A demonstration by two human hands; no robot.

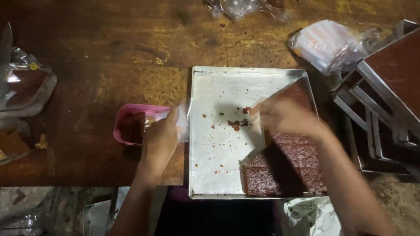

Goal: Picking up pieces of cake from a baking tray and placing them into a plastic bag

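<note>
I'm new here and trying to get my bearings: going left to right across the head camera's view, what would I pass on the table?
Clear wrapped packets → pink plastic tub → left hand holding a clear wrapper → metal tray → right hand over the cut brown slab → stacked metal trays.

The left hand (162, 139) grips a clear plastic bag (181, 120), its fingers closed around it. Just left of this hand sits a pink tub (127, 114) with a dark brown piece inside. The right hand (286, 116), blurred, hovers over a metal tray (218, 87) above brown cake slabs (284, 168) cut into squares and triangles; whether it holds anything cannot be told. Crumbs dot the tray between the hands. Beyond the right hand lies a bag of white wrappers (326, 43).
</note>
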